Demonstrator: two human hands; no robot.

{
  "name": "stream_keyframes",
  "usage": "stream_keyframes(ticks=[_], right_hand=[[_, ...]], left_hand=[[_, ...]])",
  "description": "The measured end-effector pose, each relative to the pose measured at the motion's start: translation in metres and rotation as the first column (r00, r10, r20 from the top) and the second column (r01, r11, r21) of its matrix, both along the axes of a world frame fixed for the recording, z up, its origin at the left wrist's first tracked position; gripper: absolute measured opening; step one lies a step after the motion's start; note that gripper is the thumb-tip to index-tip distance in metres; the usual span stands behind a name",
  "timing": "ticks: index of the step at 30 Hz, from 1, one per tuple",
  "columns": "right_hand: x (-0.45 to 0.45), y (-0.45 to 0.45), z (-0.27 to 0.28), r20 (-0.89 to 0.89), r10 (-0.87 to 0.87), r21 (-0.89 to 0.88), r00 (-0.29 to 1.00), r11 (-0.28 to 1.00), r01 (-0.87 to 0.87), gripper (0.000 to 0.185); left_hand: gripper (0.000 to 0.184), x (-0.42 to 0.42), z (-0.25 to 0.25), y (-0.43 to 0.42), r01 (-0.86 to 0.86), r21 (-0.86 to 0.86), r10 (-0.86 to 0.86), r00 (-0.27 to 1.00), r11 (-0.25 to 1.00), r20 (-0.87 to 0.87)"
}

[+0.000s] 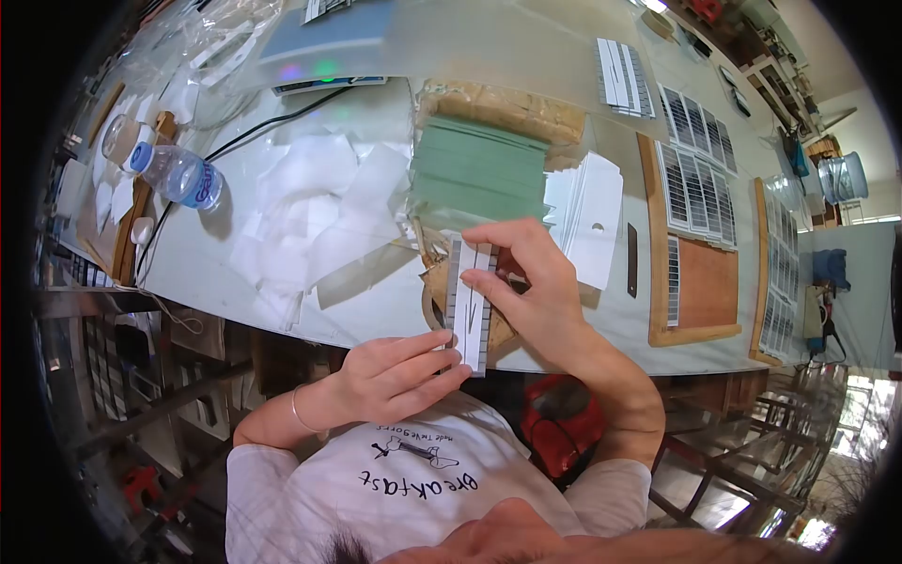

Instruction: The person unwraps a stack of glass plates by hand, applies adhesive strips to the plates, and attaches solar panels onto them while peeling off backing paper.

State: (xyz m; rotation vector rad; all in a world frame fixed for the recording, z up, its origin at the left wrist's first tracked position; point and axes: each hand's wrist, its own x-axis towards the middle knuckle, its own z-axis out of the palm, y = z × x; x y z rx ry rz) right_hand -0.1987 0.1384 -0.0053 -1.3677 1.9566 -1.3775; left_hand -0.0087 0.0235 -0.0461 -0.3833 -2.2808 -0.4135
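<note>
A long white strip with grey segmented bands along its edges and thin dark lines down its middle (473, 324) is held upright in the view, near the table's front edge. My right hand (536, 282) pinches its upper part between thumb and fingers. At the lower left edge, the closed fingertips of my left hand (399, 378) grip the same strip. Just beyond lies a stack of green sheets (481, 169) beside a brown-wrapped block (517, 111). White cards with a hole (597, 216) are fanned out right of the green stack.
Crumpled white sheets (305, 202) cover the table's left part, near a water bottle (178, 174) and a black cable (263, 120). Wooden trays with gridded strips (695, 334) stand at right, past a dark flat bar (632, 258). Another gridded stack (624, 80) lies farther back.
</note>
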Motion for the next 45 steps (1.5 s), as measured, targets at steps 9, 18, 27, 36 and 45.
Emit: stream_keyframes(ticks=[9, 18, 27, 36, 45], right_hand=[[-0.008, -0.001, -0.008, -0.368, -0.073, -0.013, 0.927, 0.997, 0.073, 0.036], [-0.006, 0.002, -0.011, -0.313, -0.061, 0.058, 0.948, 0.995, 0.084, 0.031], [-0.006, 0.003, -0.016, -0.387, -0.069, 0.018, 0.919, 0.996, 0.083, 0.030], [-0.005, 0.005, -0.015, -0.341, -0.062, 0.041, 0.938, 0.996, 0.081, 0.030], [-0.020, 0.008, 0.015, -0.629, 0.181, -0.008, 0.756, 0.971, -0.239, 0.030]], left_hand=[[0.023, -0.001, -0.008, -0.001, 0.040, 0.005, -0.040, 0.999, 0.999, 0.016], [0.020, -0.003, -0.012, -0.001, 0.034, 0.014, -0.034, 0.999, 0.999, -0.037], [0.017, -0.003, -0.015, 0.000, 0.039, 0.037, -0.038, 0.999, 0.999, -0.039], [0.016, -0.003, -0.016, 0.000, 0.029, 0.008, -0.029, 0.998, 1.000, -0.052], [0.016, -0.003, -0.017, -0.001, 0.028, 0.014, -0.027, 0.997, 1.000, -0.068]])
